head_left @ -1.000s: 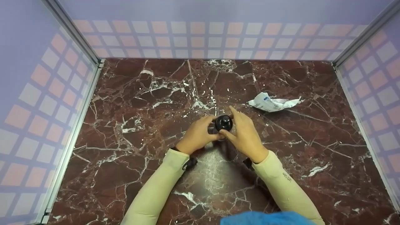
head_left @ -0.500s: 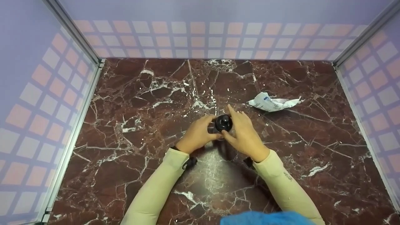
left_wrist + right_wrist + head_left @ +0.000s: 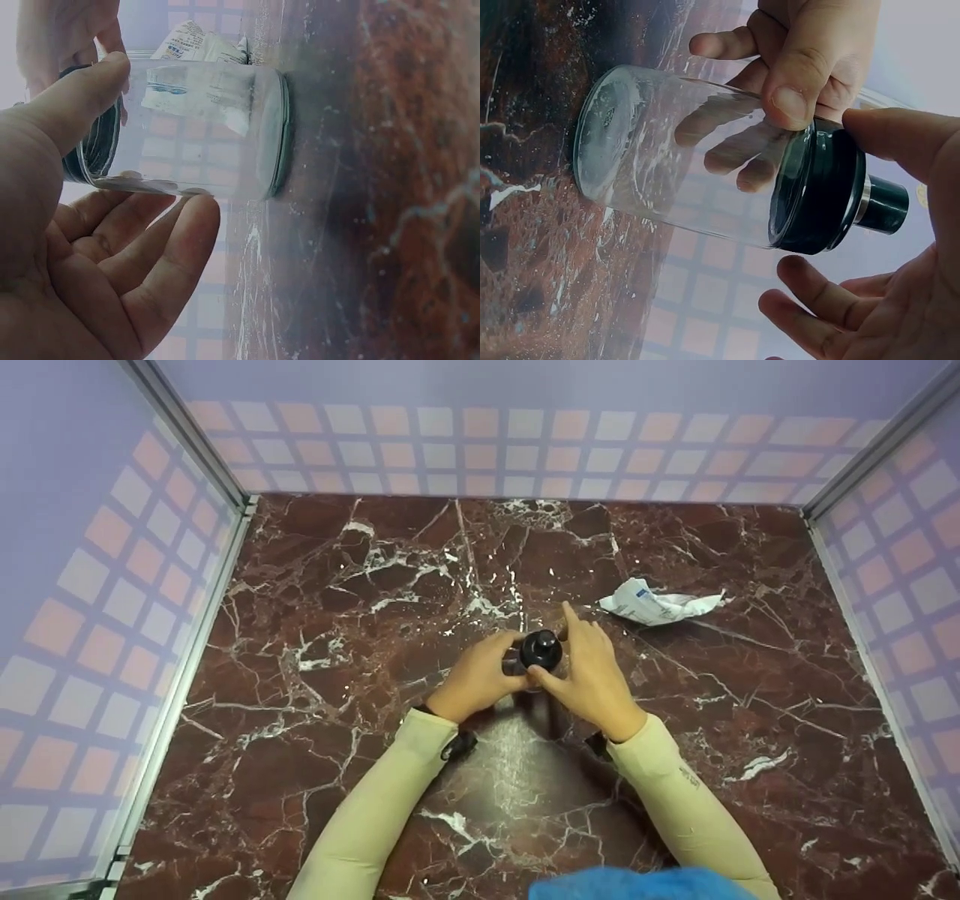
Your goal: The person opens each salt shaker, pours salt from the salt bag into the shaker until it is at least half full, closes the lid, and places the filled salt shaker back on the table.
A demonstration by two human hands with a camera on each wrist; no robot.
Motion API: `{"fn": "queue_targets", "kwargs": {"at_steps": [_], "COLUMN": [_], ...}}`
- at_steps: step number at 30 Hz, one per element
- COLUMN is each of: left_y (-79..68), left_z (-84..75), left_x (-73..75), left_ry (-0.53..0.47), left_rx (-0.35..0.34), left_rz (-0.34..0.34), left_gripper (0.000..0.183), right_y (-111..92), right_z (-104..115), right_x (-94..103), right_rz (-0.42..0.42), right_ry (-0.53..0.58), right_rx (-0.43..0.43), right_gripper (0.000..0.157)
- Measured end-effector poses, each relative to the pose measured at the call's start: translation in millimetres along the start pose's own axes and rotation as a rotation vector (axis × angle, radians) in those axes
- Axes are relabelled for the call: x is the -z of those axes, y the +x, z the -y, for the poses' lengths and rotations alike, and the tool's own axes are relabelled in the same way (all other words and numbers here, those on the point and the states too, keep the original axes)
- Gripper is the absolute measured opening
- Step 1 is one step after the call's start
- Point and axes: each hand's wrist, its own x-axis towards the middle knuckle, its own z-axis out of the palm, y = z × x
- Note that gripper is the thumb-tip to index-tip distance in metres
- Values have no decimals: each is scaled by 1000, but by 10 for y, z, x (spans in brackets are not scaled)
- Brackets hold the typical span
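A clear glass jar [image 3: 697, 150] with a black screw-on lid [image 3: 829, 187] stands on the marble surface; a black knob or spout [image 3: 885, 206] tops the lid. My left hand [image 3: 480, 675] grips the glass near the neck, thumb on one side and fingers round the other [image 3: 135, 262]. Around the lid curls my right hand [image 3: 596, 679]: its thumb [image 3: 900, 135] is against the lid's edge, while the fingers seen in the right wrist view lie close to the lid with a small gap. The jar's inside shows no visible contents.
A crumpled white printed packet [image 3: 660, 604] lies at the back right. White specks [image 3: 480, 604] or veins mark the dark red marble top [image 3: 315, 780]. Tiled-pattern walls [image 3: 525, 442] enclose the back and both sides.
My right index finger has shifted slightly away from the lid, forward and right. The knob leans a little further from me. My left hand keeps its grip; the head view has shifted slightly.
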Motion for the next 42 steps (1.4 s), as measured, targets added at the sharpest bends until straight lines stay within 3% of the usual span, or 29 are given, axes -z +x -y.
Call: {"fn": "queue_targets", "kwargs": {"at_steps": [5,14,25,29,36,42], "left_y": [10,-2,-5,16,20,6], "left_z": [17,-1,16,4,-1,14], "left_x": [-10,-29,-56,-41,-49,-81], "left_ry": [-36,-50,-89,-107,-112,-102], "left_rx": [1,-5,8,22,39,44], "left_rz": [16,31,9,7,5,4], "left_gripper": [71,82,75,73,71,68], "right_y": [10,-6,14,37,35,22], "right_z": [-18,-47,-34,-33,-40,-40], "right_x": [5,23,0,-7,-24,-27], "right_rz": [13,60,34,26,24,73], "right_ry": [19,94,68,94,110,218], "right_rx": [2,127,-29,-44,-15,-14], "right_gripper": [102,101,113,115,103,101]}}
